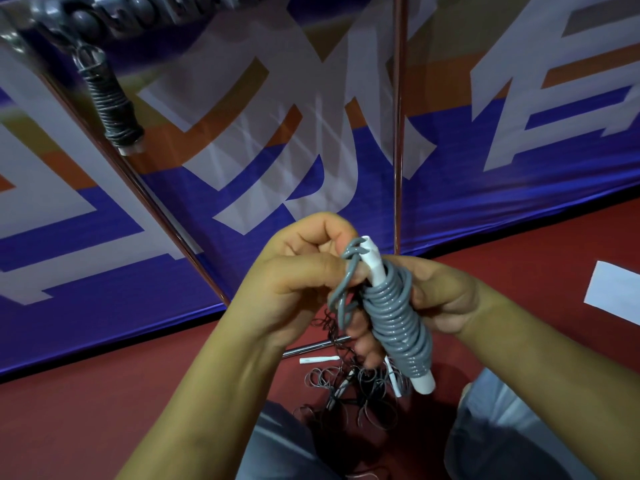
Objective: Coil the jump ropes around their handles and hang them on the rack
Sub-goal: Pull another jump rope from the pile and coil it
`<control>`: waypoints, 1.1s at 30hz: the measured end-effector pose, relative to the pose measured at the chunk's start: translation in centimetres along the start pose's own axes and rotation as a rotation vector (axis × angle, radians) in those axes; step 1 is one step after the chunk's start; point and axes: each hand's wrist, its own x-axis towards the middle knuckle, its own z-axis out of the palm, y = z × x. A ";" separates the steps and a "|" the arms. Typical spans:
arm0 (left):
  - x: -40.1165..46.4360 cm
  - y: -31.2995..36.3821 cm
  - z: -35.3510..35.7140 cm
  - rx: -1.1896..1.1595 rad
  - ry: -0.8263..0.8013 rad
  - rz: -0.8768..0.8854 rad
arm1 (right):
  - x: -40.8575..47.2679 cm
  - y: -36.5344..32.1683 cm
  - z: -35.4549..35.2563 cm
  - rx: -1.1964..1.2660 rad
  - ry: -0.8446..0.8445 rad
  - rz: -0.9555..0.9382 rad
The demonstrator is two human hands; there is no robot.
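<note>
Across the upper frame hangs a blue banner (pixel 346 188) behind the rack (pixel 138 8), where a coiled black rope (pixel 112 102) hangs at upper left. At centre, the right hand (pixel 440 292) grips the grey rope (pixel 394 323) wound on white handles (pixel 372 259); the left hand (pixel 304 271) pinches its loose loop. Tangled ropes (pixel 353 386) lie on the floor at lower centre.

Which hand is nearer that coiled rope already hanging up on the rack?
Left. The left hand is below and right of the hanging coiled rope; the right hand is farther right.
</note>
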 end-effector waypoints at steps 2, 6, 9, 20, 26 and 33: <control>-0.1 0.0 -0.2 0.009 0.044 0.018 | -0.2 -0.8 0.6 -0.044 0.046 0.027; -0.1 0.4 -0.5 0.098 0.144 0.091 | -0.3 -2.1 1.0 -0.219 0.210 -0.003; -0.1 0.2 -0.6 0.200 0.237 0.153 | -0.3 -3.0 1.8 -0.392 0.360 -0.046; 0.5 -0.1 0.7 0.290 0.331 0.161 | 1.8 -1.8 5.5 -0.856 0.746 -0.237; 0.1 0.2 -0.2 0.186 0.224 0.058 | 1.7 -1.5 5.0 -0.901 0.787 -0.186; 0.6 0.0 0.2 0.228 0.323 0.038 | 1.7 -1.4 5.4 -0.959 0.809 -0.156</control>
